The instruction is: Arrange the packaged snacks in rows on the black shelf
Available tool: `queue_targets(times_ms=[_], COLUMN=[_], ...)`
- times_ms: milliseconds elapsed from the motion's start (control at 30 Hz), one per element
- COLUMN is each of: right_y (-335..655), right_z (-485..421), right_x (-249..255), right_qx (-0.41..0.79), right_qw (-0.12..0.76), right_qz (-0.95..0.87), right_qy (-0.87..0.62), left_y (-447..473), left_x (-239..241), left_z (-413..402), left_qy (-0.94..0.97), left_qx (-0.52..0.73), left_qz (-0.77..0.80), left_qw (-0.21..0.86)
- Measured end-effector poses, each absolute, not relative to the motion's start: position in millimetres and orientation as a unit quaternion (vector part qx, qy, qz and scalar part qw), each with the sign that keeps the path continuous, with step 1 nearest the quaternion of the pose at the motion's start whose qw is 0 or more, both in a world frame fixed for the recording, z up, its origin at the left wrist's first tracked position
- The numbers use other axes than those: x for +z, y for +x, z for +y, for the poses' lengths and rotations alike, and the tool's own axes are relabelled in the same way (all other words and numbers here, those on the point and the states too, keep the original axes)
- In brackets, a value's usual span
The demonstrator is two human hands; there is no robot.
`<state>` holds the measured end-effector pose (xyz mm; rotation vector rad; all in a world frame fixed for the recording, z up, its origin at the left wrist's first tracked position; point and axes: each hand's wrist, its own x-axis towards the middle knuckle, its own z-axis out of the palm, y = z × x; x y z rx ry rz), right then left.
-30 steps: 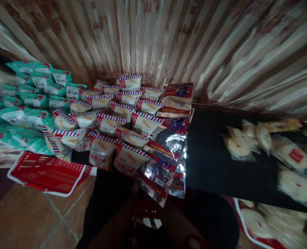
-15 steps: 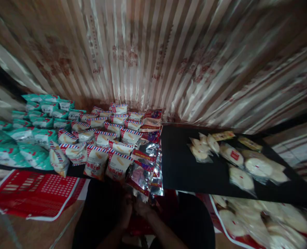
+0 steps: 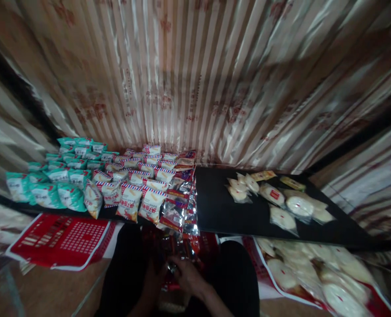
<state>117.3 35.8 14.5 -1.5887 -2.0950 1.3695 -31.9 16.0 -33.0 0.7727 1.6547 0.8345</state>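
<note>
Low between my knees, my right hand [image 3: 187, 274] reaches over dark, shiny snack packets [image 3: 178, 246] in a red bag [image 3: 205, 244]. Its fingers are curled against the foil of one packet. My left hand [image 3: 156, 269] is beside it, in deep shadow, and its fingers do not show. Just above the hands, on a black shelf [image 3: 215, 211], lies a row of flat dark red and silver packets [image 3: 174, 213]. White and red chip bags [image 3: 152, 204] stand in rows to their left.
Teal snack bags [image 3: 45, 196] fill the shelf's left end. Clear-wrapped round white pieces [image 3: 299, 207] lie on its right side. Below are a red bag with a white edge [image 3: 63, 242] on the left and a bag of white rounds [image 3: 341, 299] on the right. A striped curtain [image 3: 182, 88] hangs behind.
The view has pulled back and tilted up slightly, so the shelf goods look smaller. My hands stay low between the knees, and more of the packets under them shows.
</note>
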Motion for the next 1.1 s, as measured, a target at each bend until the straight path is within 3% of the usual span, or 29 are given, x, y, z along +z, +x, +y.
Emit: queue_targets(times_ms=[200,300,400,567,800,1100], right_y=[132.9,135.3,132.2,125.8,134.7,164.6], right_z=[20.7,16.0,15.5,24.9,39.4,94.6], right_x=[52.4,65.9,75.2,92.7,118.3,138.0], right_qx=[0.528,0.58,0.622,0.553,0.507,0.414], right_qw=[0.125,0.146,0.23,0.338,0.432,0.517], right_qz=[-0.691,-0.66,-0.613,-0.557,-0.516,-0.47], right_qy=[-0.477,-0.455,-0.43,-0.52,-0.538,-0.584], left_y=[-37.1,-37.0,-34.3,-25.5,-9.3,14.3], left_x=[-9.5,17.1,47.4,82.7,87.8,104.7], left_z=[0.1,-4.2,-2.3,12.7,31.5,51.1], left_qy=[0.299,0.327,0.371,0.421,0.423,0.606], left_qx=[0.405,0.405,0.421,0.462,0.5,0.467], left_qz=[0.614,0.627,0.628,0.55,0.488,0.535], left_qw=[0.608,0.58,0.539,0.554,0.577,0.359])
